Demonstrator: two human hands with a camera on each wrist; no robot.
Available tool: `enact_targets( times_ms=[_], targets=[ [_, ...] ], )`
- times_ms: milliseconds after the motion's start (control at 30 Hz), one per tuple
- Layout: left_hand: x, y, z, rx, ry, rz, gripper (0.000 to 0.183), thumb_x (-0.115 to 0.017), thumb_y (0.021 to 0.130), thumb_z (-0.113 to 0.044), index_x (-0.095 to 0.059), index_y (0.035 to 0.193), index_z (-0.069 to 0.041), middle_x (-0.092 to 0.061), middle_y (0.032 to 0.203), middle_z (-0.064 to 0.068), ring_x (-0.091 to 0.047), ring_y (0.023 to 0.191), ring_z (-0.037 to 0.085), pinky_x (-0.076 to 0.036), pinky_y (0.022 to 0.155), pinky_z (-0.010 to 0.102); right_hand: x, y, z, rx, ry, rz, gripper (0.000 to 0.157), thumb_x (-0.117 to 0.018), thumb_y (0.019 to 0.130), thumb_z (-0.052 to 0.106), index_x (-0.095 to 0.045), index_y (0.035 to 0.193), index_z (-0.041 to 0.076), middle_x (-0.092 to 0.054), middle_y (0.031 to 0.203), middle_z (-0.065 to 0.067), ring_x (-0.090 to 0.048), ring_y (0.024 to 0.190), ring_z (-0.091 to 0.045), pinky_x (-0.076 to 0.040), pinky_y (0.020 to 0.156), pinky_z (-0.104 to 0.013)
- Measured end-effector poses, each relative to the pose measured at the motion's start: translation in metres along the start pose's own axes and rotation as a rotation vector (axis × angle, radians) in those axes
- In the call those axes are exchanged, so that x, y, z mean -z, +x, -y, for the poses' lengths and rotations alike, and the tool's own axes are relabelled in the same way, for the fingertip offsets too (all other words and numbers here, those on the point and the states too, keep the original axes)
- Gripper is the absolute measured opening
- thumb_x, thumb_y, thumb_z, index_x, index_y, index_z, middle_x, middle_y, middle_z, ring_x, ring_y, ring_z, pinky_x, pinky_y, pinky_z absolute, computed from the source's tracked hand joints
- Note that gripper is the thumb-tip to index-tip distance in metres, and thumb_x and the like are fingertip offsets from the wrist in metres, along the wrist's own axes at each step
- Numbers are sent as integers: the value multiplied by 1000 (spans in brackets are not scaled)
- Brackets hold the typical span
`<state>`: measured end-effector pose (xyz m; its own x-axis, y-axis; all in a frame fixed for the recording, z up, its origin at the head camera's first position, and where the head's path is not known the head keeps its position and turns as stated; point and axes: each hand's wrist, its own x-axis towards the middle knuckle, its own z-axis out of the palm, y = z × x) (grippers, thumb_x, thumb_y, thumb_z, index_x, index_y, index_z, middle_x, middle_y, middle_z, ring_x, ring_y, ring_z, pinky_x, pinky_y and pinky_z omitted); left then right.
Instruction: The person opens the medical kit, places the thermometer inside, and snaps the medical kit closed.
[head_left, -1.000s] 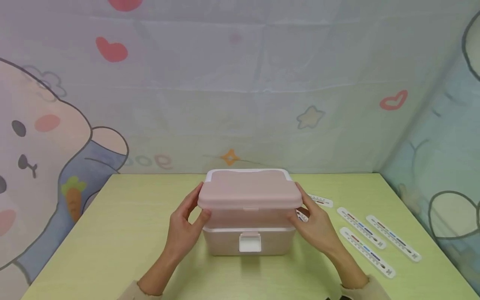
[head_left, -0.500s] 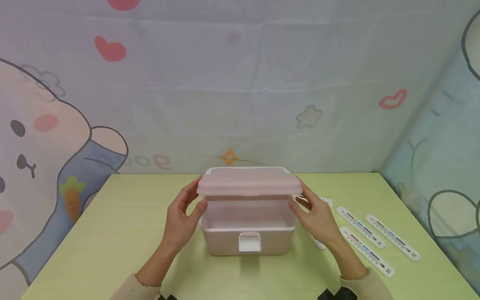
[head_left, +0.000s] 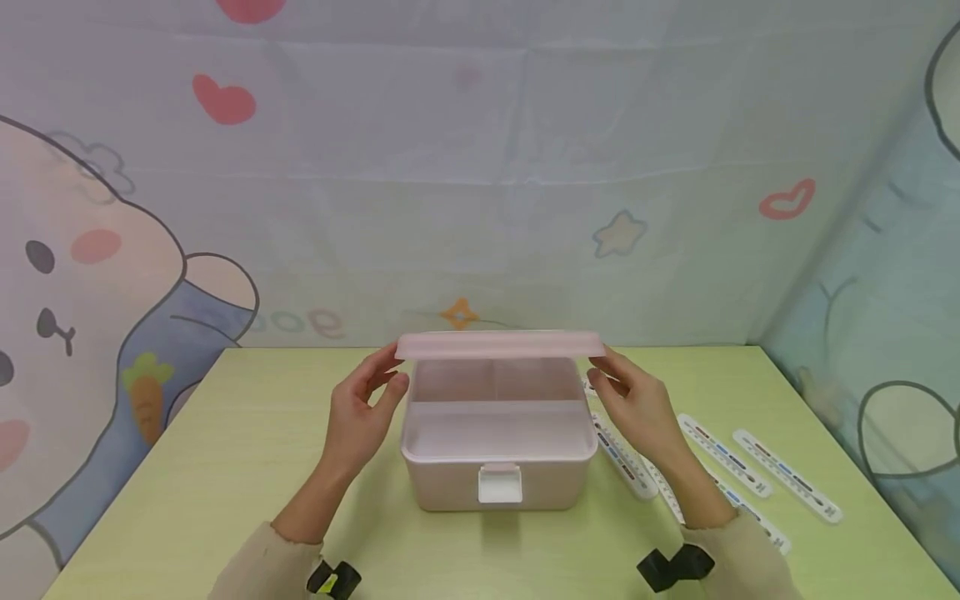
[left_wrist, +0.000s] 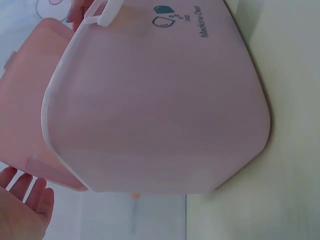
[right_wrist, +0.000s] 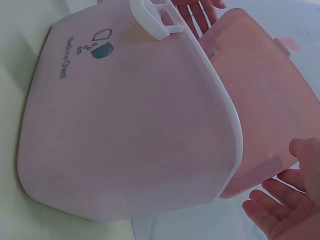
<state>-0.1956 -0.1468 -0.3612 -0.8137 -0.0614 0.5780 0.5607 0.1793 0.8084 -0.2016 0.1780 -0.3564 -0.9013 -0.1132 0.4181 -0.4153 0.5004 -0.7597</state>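
Lid (head_left: 499,345) has swung higher above the box (head_left: 450,487) on the table (head_left: 187,467); left hand (head_left: 360,412) and right hand (head_left: 639,410), fingers loosely extended, gripping nothing, support its ends; uneven lifting could drop it.

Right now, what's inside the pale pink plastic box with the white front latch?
The box shows only pale inner surfaces, crossed by a horizontal edge and a thin upright line. Its raised pink lid hides the rearmost part; its front wall, whatever lies directly behind.

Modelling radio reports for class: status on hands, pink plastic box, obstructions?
Left hand, right hand touching raised pink lid. Pink plastic box open. White printed strips to right, seemingly unobstructive.
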Motion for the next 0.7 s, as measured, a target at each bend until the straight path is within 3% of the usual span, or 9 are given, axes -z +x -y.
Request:
enact_targets(
  times_ms=[333, 700],
  targets=[
    [1, 16, 7, 18, 20, -21, 33, -63, 86, -3, -60, 119, -1, -63, 112, 12, -59, 103, 9, -50, 90, 23, 4, 20, -5, 54, -99, -60, 29, -57, 92, 17, -61, 116, 3, -64, 112, -16, -63, 100, -30, -56, 81, -39],
    [4, 31, 10, 42, 46, -16, 27, -64, 86, -7, -64, 113, -3, -66, 103, 16, -63, 88, 5, -53, 83, 18, 6, 35, -3, 105, -158, -93, 25, -59, 90, 14, -64, 112, 3, -66, 101, -14, -66, 91, -28, -57, 77, -41]
  ],
)
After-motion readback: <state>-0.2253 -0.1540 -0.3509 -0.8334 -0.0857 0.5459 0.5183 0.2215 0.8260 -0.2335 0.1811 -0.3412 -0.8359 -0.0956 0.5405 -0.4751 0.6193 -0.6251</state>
